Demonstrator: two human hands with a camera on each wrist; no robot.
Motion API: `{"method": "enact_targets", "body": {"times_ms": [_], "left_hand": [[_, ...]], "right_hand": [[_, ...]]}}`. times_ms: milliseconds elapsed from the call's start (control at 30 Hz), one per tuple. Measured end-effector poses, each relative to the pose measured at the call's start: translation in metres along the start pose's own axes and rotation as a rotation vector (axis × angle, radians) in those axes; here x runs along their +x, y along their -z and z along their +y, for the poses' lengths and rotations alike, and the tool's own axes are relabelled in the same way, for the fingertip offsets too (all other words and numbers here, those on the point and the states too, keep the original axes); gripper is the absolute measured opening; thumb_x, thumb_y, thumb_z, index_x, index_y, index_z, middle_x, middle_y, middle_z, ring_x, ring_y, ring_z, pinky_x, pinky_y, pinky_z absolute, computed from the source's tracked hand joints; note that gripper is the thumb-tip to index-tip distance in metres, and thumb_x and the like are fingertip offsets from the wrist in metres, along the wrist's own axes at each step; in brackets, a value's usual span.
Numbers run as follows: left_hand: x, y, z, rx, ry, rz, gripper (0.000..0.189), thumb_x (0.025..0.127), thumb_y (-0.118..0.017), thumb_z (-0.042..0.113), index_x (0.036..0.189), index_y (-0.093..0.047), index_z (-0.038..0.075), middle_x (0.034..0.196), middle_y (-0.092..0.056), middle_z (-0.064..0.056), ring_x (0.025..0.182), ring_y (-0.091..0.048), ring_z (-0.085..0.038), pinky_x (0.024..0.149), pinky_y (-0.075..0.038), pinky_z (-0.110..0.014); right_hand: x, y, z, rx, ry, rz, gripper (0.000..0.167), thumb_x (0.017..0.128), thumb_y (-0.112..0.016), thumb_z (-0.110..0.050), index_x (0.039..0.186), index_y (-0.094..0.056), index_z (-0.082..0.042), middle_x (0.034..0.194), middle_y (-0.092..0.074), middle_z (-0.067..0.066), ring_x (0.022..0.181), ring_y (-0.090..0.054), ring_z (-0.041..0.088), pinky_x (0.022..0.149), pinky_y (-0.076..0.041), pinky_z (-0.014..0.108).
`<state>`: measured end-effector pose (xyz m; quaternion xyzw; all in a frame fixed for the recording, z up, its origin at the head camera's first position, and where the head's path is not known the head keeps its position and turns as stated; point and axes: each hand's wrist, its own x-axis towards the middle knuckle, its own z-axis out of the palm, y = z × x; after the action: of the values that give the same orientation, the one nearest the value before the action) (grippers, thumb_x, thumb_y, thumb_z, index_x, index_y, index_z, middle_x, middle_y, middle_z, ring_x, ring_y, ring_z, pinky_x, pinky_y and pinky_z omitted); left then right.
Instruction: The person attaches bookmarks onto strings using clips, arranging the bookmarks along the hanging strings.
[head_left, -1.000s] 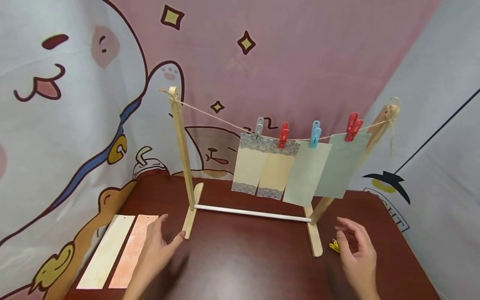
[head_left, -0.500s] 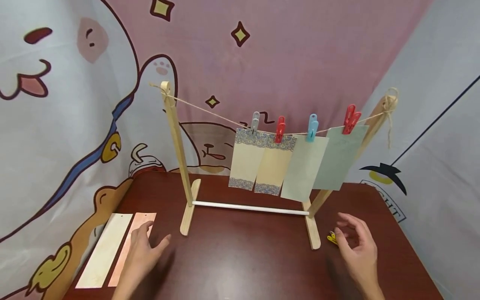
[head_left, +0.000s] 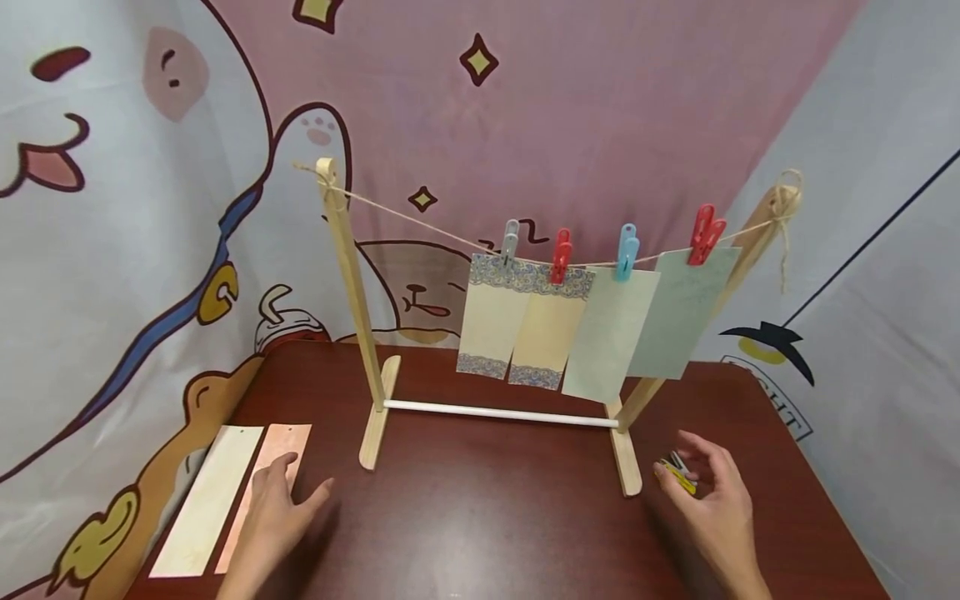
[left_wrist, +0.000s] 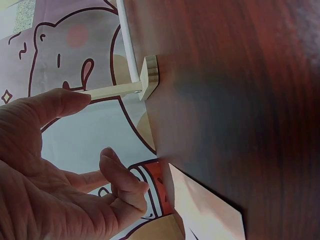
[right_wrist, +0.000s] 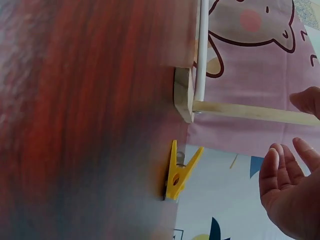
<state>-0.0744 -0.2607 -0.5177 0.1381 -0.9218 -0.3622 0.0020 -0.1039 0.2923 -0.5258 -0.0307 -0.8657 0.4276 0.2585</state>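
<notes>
My left hand [head_left: 272,510] hovers with fingers spread over the pink paper strip [head_left: 291,440], holding nothing. A cream strip [head_left: 206,500] lies beside the pink one, each with a small hole at the top. On the right, my right hand [head_left: 718,504] is loosely curved near a yellow plastic clothespin [right_wrist: 179,180] on the table. In the right wrist view a gap shows between its fingertips and that clothespin. A grey clothespin [head_left: 681,463] peeks out behind the yellow one, partly hidden by the fingers.
A wooden stand [head_left: 351,287] carries a twine line [head_left: 412,218]. Several paper cards hang there, including a pale green one [head_left: 611,333], under a grey clip [head_left: 510,243], red clips [head_left: 561,257] and a blue clip [head_left: 627,252]. A white rod [head_left: 495,413] joins the stand's feet.
My left hand has moved left and slightly down, away from the stand's foot to over the pink strip. The right hand stays near the clothespins, more of which now show. The view has shifted slightly.
</notes>
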Motion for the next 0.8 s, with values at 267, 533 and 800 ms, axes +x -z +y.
{"method": "enact_targets", "body": {"times_ms": [267,533,800], "left_hand": [[0.000,-0.001,-0.005,0.033,0.061,-0.004,0.087,0.099,-0.078,0.036,0.153,-0.032,-0.015,0.146,-0.027,-0.046,0.114,-0.057,-0.066,0.090,-0.049,-0.073],[-0.002,-0.001,-0.010,0.084,0.103,0.015,0.089,0.098,-0.079,0.037,0.151,-0.031,-0.015,0.141,-0.026,-0.045,0.096,-0.062,-0.064,0.080,-0.051,-0.073],[-0.003,0.000,-0.019,0.098,0.115,0.015,0.091,0.097,-0.079,0.037,0.151,-0.028,-0.017,0.140,-0.027,-0.047,0.107,-0.056,-0.073,0.088,-0.047,-0.078]], "right_hand": [[0.002,0.001,0.011,-0.137,-0.050,-0.057,0.060,0.088,-0.092,-0.006,0.142,-0.066,-0.007,0.125,-0.063,0.012,0.098,-0.056,0.008,0.074,-0.044,0.010],[0.002,0.002,0.018,-0.232,-0.101,-0.175,0.053,0.092,-0.091,-0.018,0.138,-0.067,-0.004,0.129,-0.061,0.020,0.104,-0.062,0.035,0.072,-0.041,0.014],[0.001,0.001,0.026,-0.303,-0.079,-0.142,0.045,0.092,-0.089,-0.014,0.131,-0.071,-0.001,0.114,-0.067,0.020,0.096,-0.063,0.032,0.072,-0.043,0.020]]}}
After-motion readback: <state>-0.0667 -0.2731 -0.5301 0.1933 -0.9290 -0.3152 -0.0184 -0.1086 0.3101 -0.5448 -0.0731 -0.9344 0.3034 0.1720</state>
